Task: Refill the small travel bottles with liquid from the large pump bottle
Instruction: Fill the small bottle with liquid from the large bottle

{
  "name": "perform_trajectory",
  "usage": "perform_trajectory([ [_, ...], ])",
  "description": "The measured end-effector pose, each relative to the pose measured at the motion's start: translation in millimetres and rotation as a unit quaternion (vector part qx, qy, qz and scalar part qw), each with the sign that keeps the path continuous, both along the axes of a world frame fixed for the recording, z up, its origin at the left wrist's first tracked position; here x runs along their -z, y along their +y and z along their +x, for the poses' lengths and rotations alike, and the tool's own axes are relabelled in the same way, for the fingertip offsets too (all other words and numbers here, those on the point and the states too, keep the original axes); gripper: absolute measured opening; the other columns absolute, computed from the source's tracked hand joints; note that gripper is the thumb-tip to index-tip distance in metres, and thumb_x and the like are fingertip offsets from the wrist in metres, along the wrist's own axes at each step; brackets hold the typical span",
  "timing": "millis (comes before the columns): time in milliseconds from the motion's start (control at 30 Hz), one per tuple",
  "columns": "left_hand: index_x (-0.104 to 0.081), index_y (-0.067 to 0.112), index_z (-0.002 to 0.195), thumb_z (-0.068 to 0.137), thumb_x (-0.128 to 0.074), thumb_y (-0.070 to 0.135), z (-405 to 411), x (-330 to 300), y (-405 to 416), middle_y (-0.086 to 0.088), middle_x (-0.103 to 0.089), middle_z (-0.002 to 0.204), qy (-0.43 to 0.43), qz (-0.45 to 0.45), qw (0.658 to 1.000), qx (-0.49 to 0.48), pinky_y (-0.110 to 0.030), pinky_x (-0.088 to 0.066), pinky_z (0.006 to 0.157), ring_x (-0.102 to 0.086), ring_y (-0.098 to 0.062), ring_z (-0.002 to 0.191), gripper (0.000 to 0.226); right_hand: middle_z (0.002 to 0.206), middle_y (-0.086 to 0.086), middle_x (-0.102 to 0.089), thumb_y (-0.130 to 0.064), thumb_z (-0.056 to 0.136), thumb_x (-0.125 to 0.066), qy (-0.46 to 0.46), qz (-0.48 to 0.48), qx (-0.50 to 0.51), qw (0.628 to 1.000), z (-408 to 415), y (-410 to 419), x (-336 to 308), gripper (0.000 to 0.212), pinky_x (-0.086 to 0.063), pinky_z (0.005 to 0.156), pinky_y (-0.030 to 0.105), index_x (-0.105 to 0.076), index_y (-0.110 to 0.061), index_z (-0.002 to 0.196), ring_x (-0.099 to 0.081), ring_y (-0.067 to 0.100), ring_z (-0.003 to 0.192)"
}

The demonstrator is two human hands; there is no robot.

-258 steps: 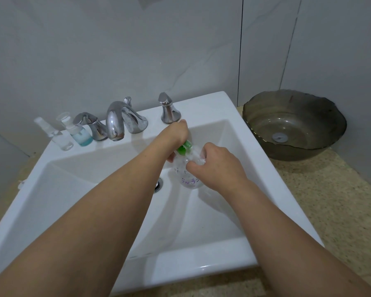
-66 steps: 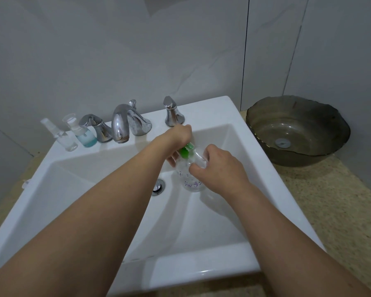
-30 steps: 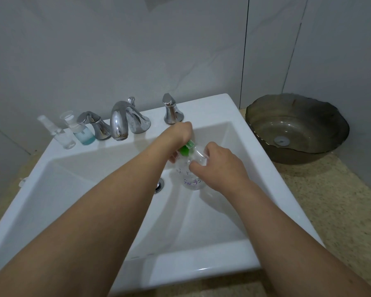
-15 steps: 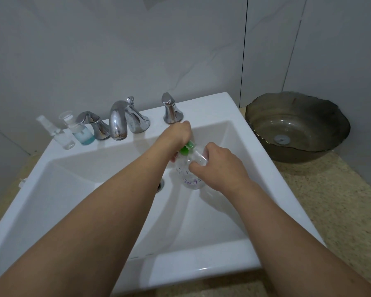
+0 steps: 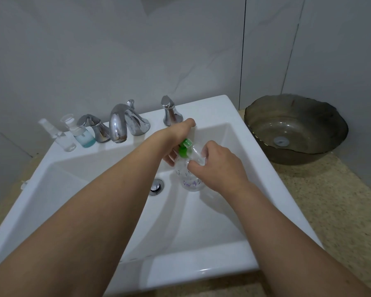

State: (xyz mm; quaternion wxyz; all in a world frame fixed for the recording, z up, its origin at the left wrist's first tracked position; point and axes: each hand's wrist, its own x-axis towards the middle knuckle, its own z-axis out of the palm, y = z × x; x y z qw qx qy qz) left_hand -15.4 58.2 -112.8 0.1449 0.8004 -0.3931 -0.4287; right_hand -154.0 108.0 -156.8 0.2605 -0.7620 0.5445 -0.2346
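Both hands were together over the sink, right in the middle of the basin. The left hand reached in over the green pump, fingers curled down round the pump head. The right hand had its fingers wrapped around something small and clear up by the nozzle, looked like a little travel bottle, but honestly most of it was hidden by the fingers so I couldn't say much about it. The pump bottle itself was clear with some purple writing on it, sitting just under and between the two hands, tilted a bit; whether its base touched the basin I couldn't tell. The drain was just left of the bottle, below the left wrist.

Way off to the left of the left hand, on the back ledge, stood two more small bottles: a clear spray one and a blue-liquid one right beside it. The faucet and its two handles were just behind the left hand. Off to the right of the right hand, a dark glass bowl sat on the speckled counter.
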Motion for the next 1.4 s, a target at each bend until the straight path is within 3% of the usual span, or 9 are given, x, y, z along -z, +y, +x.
perform_trajectory([
  [200,-0.058,0.002,0.103,0.099,-0.03,0.03,-4.7,10.6,-1.1,-0.022,-0.065,0.09,-0.038,-0.067,0.997,-0.025,-0.042,-0.054,0.08,-0.064,-0.037,0.08,0.04,0.082,-0.003,-0.056,-0.048,0.08,-0.06,0.01,0.018,0.0,1.0,0.0,0.0,3.0,0.036,-0.038,0.062,0.034,-0.048,-0.016,0.092,-0.055,0.024,0.077],
  [333,-0.055,-0.004,0.125,0.105,-0.024,0.015,-7.9,17.5,-2.7,-0.029,-0.065,0.117,-0.068,-0.111,0.99,-0.046,-0.056,-0.056,0.093,-0.068,-0.043,0.091,0.041,0.081,-0.003,-0.055,-0.047,0.08,-0.06,0.01,0.037,-0.001,0.999,0.4,-0.5,5.7,0.034,-0.036,0.06,0.033,-0.048,-0.016,0.09,-0.055,0.024,0.076],
  [467,-0.051,0.001,0.109,0.105,-0.02,0.012,-10.8,14.5,-0.1,-0.035,-0.063,0.115,-0.101,-0.102,0.989,-0.025,-0.06,-0.055,0.094,-0.068,-0.051,0.101,0.033,0.082,-0.002,-0.056,-0.047,0.08,-0.06,0.018,0.038,0.0,0.999,0.6,-1.0,4.3,0.035,-0.036,0.061,0.032,-0.049,-0.017,0.091,-0.055,0.025,0.077],
  [600,-0.058,0.005,0.106,0.107,-0.026,0.022,-4.9,17.7,-2.2,-0.03,-0.063,0.12,-0.078,-0.127,0.989,-0.019,-0.053,-0.057,0.087,-0.063,-0.035,0.076,0.036,0.084,-0.001,-0.059,-0.048,0.079,-0.06,0.016,0.048,0.0,0.999,0.6,-0.7,4.8,0.033,-0.038,0.062,0.032,-0.05,-0.018,0.089,-0.057,0.025,0.078],
  [833,-0.047,0.012,0.079,0.093,-0.041,0.032,1.0,6.8,0.1,-0.006,-0.046,0.056,0.001,-0.042,0.998,-0.054,-0.026,-0.042,0.06,-0.037,-0.021,0.049,0.024,0.082,-0.002,-0.057,-0.046,0.08,-0.06,0.007,0.021,-0.003,1.0,0.9,0.5,1.3,0.034,-0.044,0.066,0.034,-0.051,-0.016,0.091,-0.057,0.025,0.078],
  [967,-0.055,0.002,0.123,0.097,-0.04,0.065,11.6,3.0,-8.9,-0.012,-0.059,0.089,0.063,0.019,0.997,-0.028,-0.046,-0.042,0.11,-0.061,-0.026,0.082,0.07,0.083,-0.003,-0.058,-0.045,0.081,-0.06,-0.006,-0.007,0.001,1.0,0.5,0.8,1.0,0.034,-0.047,0.07,0.036,-0.052,-0.015,0.094,-0.057,0.025,0.078],
  [1067,-0.058,0.003,0.128,0.096,-0.035,0.07,6.6,3.1,-11.9,-0.02,-0.066,0.117,0.04,0.038,0.998,-0.007,-0.054,-0.047,0.104,-0.062,-0.037,0.116,0.078,0.083,-0.003,-0.058,-0.046,0.081,-0.059,-0.005,-0.014,0.001,1.0,0.4,-0.5,1.8,0.034,-0.046,0.069,0.035,-0.051,-0.015,0.094,-0.057,0.024,0.078],
  [1200,-0.063,0.006,0.104,0.098,-0.032,0.056,-0.3,3.3,-7.2,-0.016,-0.072,0.099,0.004,0.01,1.0,-0.002,-0.05,-0.056,0.087,-0.07,-0.038,0.092,0.059,0.082,-0.003,-0.057,-0.048,0.081,-0.059,0.003,-0.013,-0.001,1.0,0.2,-1.9,2.1,0.035,-0.044,0.067,0.034,-0.05,-0.016,0.094,-0.056,0.024,0.078],
  [1400,-0.057,0.002,0.108,0.099,-0.025,0.03,-7.0,12.6,-2.2,-0.027,-0.069,0.103,-0.024,-0.054,0.997,-0.041,-0.059,-0.057,0.088,-0.069,-0.047,0.095,0.044,0.083,-0.001,-0.057,-0.049,0.08,-0.058,0.025,0.015,-0.005,1.0,0.7,-2.2,6.5,0.035,-0.038,0.063,0.033,-0.047,-0.017,0.089,-0.055,0.026,0.077],
])
